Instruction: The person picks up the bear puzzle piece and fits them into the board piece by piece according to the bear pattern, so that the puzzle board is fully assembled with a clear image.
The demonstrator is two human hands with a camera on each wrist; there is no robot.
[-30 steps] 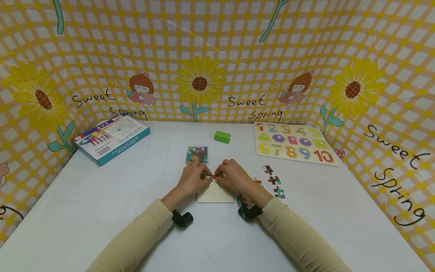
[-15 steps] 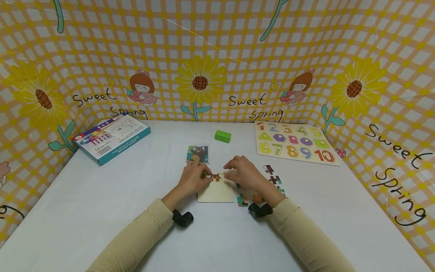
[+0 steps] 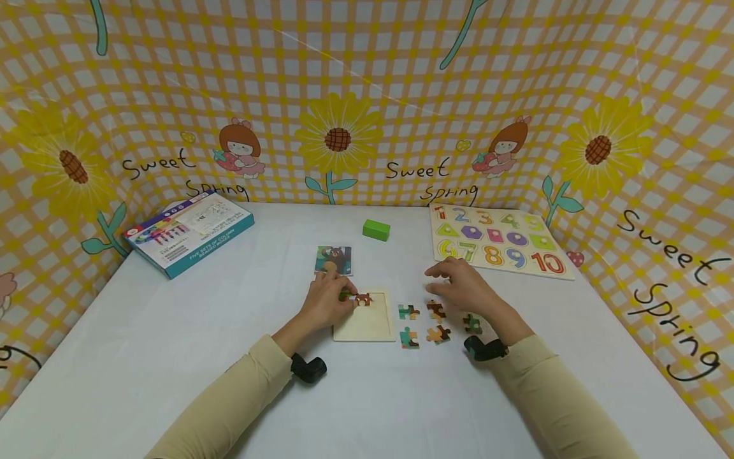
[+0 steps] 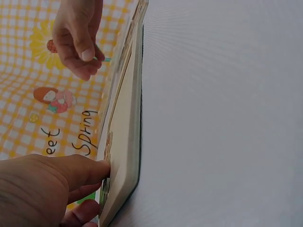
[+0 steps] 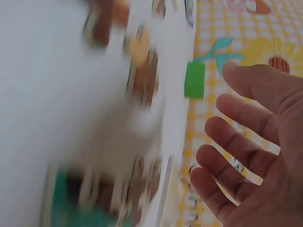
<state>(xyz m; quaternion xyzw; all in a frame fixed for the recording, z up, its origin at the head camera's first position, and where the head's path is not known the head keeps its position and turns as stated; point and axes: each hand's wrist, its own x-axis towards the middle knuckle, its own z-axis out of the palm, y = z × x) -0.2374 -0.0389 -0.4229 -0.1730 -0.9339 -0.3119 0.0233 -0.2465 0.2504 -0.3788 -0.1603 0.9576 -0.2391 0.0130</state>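
My left hand (image 3: 328, 299) holds the upper left corner of a square wooden puzzle board (image 3: 367, 328), its thumb (image 4: 97, 171) pressing by the pieces set there. A brown bear-patterned puzzle piece (image 3: 364, 299) lies in the board along the top rim, beside the thumb; the corner itself is covered by the hand. My right hand (image 3: 464, 290) hovers over the loose pieces to the right, fingers spread and relaxed, with nothing in them. Below it are a brown piece (image 3: 436, 310), an orange-brown piece (image 3: 438, 335) and a green piece (image 3: 473, 324).
More loose pieces, such as a teal one (image 3: 409, 312), lie right of the board. A bear picture card (image 3: 335, 260) sits behind it. Further back are a green block (image 3: 376, 230), a number board (image 3: 499, 242) and a blue-sided box (image 3: 189, 233). A patterned cloth backdrop (image 3: 367, 76) encloses the table.
My right hand has left the puzzle board's top rim and moved right, over the loose pieces, uncovering the bear-patterned piece. My left hand has stayed at the board's corner.
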